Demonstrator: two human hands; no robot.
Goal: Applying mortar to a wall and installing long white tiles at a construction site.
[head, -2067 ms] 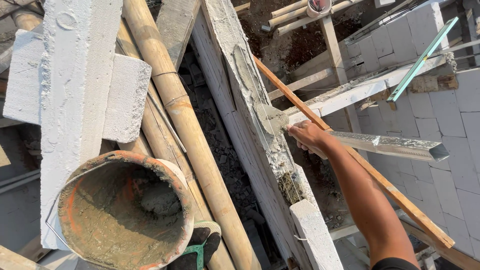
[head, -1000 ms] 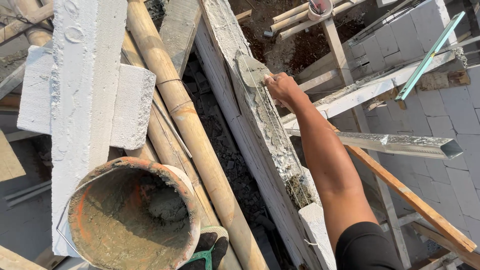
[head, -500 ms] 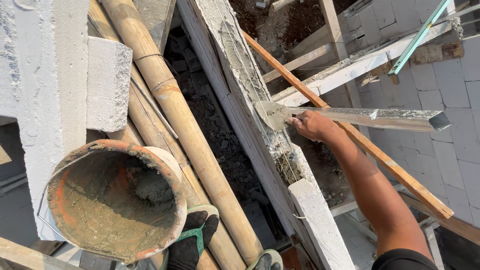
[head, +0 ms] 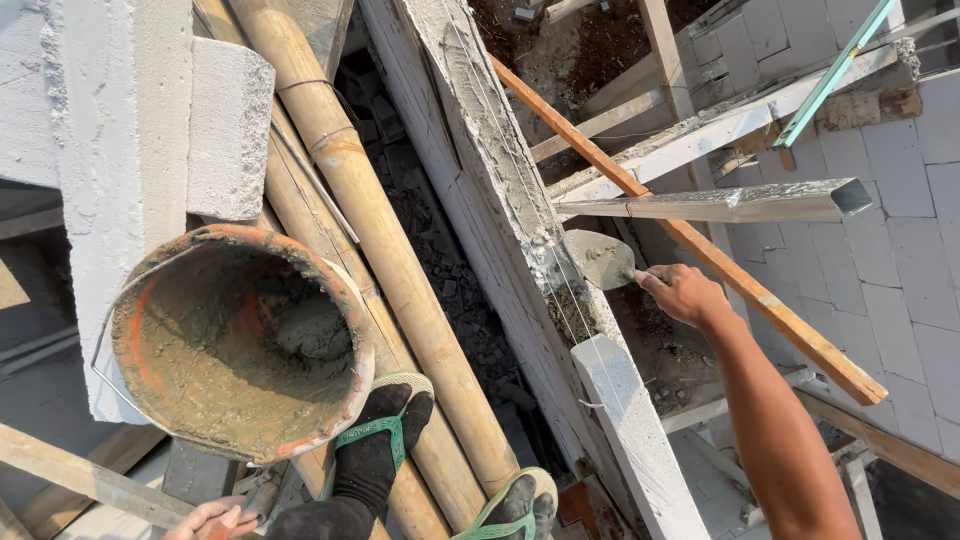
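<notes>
My right hand [head: 688, 293] grips the handle of a mortar-coated trowel [head: 600, 259], whose blade rests against the right edge of the wall top [head: 480, 130], a narrow row of white blocks spread with grey mortar. My left hand [head: 212, 519] shows only at the bottom edge, fingers loose, below an orange bucket [head: 240, 340] that holds wet mortar. It holds nothing that I can see. My feet in dark socks and green sandals [head: 385, 440] stand on bamboo poles [head: 370, 230].
White blocks [head: 130, 130] are stacked at the left. A grey metal straightedge [head: 720, 203] and an orange wooden batten [head: 700, 245] cross the gap right of the wall. Rubble lies far below between poles and wall. More block walls stand at the right.
My right hand slid the trowel up the wall top, then drew it back down toward me; it now sits lower, by the wall's right edge. The view moved closer.
</notes>
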